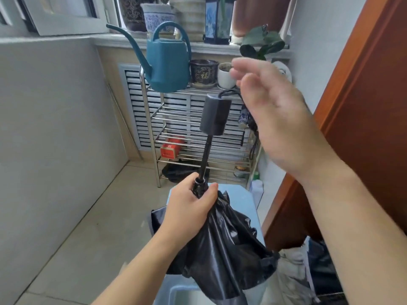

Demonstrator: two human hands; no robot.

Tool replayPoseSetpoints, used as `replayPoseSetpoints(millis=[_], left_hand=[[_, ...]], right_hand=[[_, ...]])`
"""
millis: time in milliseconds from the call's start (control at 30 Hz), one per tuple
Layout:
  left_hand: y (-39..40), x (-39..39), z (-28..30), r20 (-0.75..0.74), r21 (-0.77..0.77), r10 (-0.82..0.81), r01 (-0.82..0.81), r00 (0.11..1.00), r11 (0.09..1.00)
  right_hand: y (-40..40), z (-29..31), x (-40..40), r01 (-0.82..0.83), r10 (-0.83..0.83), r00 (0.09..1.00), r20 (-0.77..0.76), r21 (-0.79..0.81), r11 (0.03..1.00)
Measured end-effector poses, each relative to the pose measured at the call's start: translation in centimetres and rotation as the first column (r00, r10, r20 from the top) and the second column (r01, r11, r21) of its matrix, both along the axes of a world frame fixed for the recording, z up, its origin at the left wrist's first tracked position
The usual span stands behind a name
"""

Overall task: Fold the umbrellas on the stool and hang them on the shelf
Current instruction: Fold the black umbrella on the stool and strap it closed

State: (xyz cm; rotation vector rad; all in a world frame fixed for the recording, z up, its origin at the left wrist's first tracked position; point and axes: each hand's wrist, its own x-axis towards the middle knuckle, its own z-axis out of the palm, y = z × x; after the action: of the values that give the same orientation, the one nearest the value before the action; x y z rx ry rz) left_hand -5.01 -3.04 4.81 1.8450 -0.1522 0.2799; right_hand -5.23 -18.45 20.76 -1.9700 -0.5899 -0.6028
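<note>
The black umbrella (222,243) is held in the air above the pale blue stool (240,201), its handle (215,115) pointing up and away, its shaft extended, and its loose glossy canopy bunched and hanging down toward the stool's near edge. The left hand (189,208) grips the umbrella where the shaft meets the gathered canopy, fingers curled round it. The right hand (271,108) is raised just beside the handle, blurred; its fingers look loosely bent near the black wrist cord (229,92) at the handle's top, but whether it pinches the cord cannot be told. Beyond stands a metal shelf (152,128) with a teal watering can (167,62) at the left of its top tier, a dark pot (203,72) and a white pot (225,77) beside it. A red tin (170,148) lies on a lower tier, and another folded umbrella (247,119) hangs at the shelf's right edge.
</note>
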Motion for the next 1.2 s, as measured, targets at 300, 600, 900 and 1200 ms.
replayPoseSetpoints(millis=[300, 600, 900, 1200], left_hand=[[-0.1, 0.9, 0.4, 0.093, -0.058, -0.038, 0.044, 0.995, 0.997], [-0.9, 0.7, 0.3, 0.052, -0.085, -0.020, 0.024, 0.998, 0.996], [-1.5, -0.1, -0.4, -0.040, -0.113, -0.036, 0.031, 0.999, 0.993], [-0.6, -0.8, 0.6, 0.007, -0.059, -0.130, 0.130, 0.992, 0.990]], right_hand=[[6.5, -5.9, 2.1, -0.171, -0.084, 0.914, -0.397, -0.566, 0.807], [5.2, -7.7, 2.0, -0.073, -0.123, 0.942, -0.312, -0.550, 0.832], [1.5, -6.7, 0.9, 0.040, -0.290, 0.916, -0.278, -0.656, 0.754], [2.9, -6.1, 0.5, 0.010, -0.293, 0.928, -0.229, -0.772, 0.635]])
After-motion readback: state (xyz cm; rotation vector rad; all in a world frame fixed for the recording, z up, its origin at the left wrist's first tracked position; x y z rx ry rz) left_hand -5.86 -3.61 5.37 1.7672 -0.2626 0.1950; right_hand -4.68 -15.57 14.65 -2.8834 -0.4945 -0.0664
